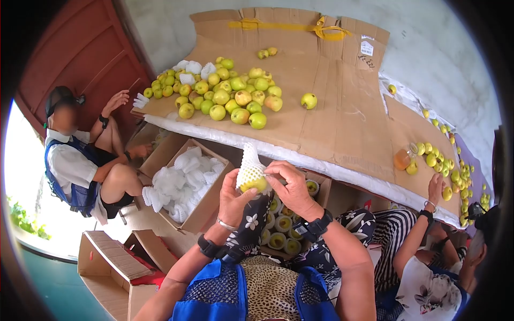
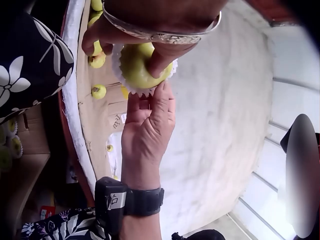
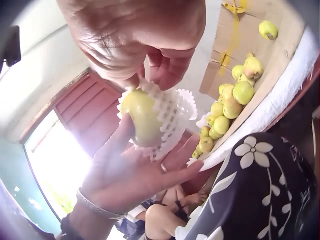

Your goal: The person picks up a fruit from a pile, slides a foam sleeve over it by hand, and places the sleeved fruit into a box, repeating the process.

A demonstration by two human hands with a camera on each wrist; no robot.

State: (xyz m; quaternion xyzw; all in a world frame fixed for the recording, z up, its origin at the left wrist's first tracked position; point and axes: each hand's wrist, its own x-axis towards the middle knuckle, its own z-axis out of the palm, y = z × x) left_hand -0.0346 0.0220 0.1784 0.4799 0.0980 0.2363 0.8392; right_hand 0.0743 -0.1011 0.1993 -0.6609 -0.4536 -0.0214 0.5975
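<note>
A yellow-green apple (image 1: 255,185) sits partly inside a white foam fruit net (image 1: 249,160), whose narrow end stands up above it in the head view. My left hand (image 1: 231,200) holds the apple, the thumb pressed on its bare side. At the net's edge, my right hand (image 1: 293,188) pinches the foam between thumb and fingers. The right wrist view shows the apple (image 3: 142,117) with the open mesh of the net (image 3: 172,112) around one side. In the left wrist view the frilled rim (image 2: 142,91) meets my right fingertips.
Loose apples (image 1: 235,99) are heaped on a cardboard-covered table (image 1: 342,123). Below its edge stand a box of foam nets (image 1: 187,176) and a box of netted apples (image 1: 278,241). One person (image 1: 80,155) sits at left, another (image 1: 423,267) at right. A cardboard carton (image 1: 107,262) stands lower left.
</note>
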